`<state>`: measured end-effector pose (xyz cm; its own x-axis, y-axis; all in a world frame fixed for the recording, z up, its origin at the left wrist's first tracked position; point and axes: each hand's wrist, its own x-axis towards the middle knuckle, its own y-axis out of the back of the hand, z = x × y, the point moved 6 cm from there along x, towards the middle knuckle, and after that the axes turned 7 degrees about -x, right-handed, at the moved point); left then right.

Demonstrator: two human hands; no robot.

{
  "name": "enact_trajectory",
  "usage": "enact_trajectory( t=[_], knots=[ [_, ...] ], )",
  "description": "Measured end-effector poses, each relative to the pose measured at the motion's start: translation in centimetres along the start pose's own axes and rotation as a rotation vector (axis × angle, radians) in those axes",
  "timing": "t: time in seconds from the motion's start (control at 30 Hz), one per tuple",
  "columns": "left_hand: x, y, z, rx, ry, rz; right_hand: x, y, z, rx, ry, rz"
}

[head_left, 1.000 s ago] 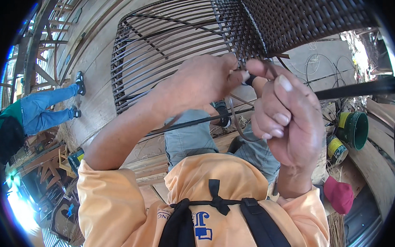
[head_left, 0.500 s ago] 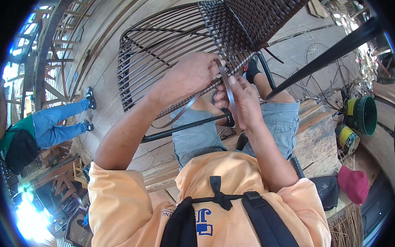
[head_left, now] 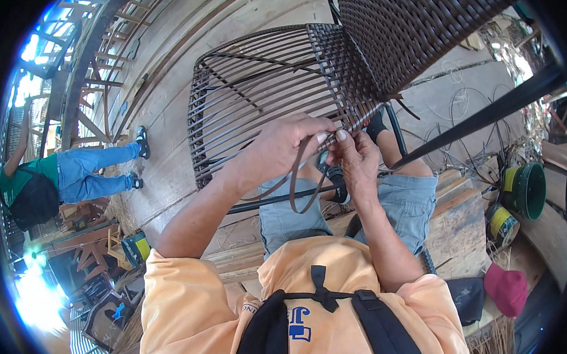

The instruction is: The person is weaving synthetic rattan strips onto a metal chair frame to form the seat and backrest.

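Observation:
A dark brown woven chair (head_left: pixel 388 49) stands before my knees, its seat strung with spaced strands and closely woven near the backrest. At the seat's near edge rail, my left hand (head_left: pixel 291 143) pinches a flat brown weaving strip (head_left: pixel 294 180), which hangs in a loop below the fingers. My right hand (head_left: pixel 357 156) is closed at the same spot, thumb and fingertips pressed on the strip against the rail. The fingertips of both hands almost touch. Exactly how the strip passes round the rail is hidden by the fingers.
A black pole (head_left: pixel 485 115) slants in from the right. Green buckets (head_left: pixel 524 190), a dark red cap (head_left: pixel 505 289) and a dark cap (head_left: pixel 464 300) lie to my right beside wooden boards (head_left: pixel 459 233). Loose strands curl on the floor. Another person (head_left: pixel 52 181) stands at the left.
My right hand has moved from holding the strip upright to pinching at the rail. The strip now hangs in a lower loop. The whole view has shifted slightly.

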<state>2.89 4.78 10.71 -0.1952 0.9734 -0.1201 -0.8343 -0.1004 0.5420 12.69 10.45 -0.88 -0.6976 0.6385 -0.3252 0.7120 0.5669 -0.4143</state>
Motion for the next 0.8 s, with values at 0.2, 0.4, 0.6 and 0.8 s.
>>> enact_trajectory(
  t=[0.2,0.4,0.6,0.8],
  knots=[
    [-0.2,0.8,-1.0,-0.086,-0.009,0.122,0.2,0.1,0.3,-0.068,0.045,0.004],
    [-0.7,0.9,-0.7,0.117,-0.056,0.043,0.4,0.3,0.9,-0.232,0.164,0.056],
    [-2.3,0.4,-0.3,0.225,-0.094,0.051,0.2,0.0,1.0,-0.355,0.187,0.076],
    [-3.6,-0.3,-0.2,0.445,-0.157,0.012,-0.1,0.0,0.9,-0.283,0.178,0.104]
  ],
)
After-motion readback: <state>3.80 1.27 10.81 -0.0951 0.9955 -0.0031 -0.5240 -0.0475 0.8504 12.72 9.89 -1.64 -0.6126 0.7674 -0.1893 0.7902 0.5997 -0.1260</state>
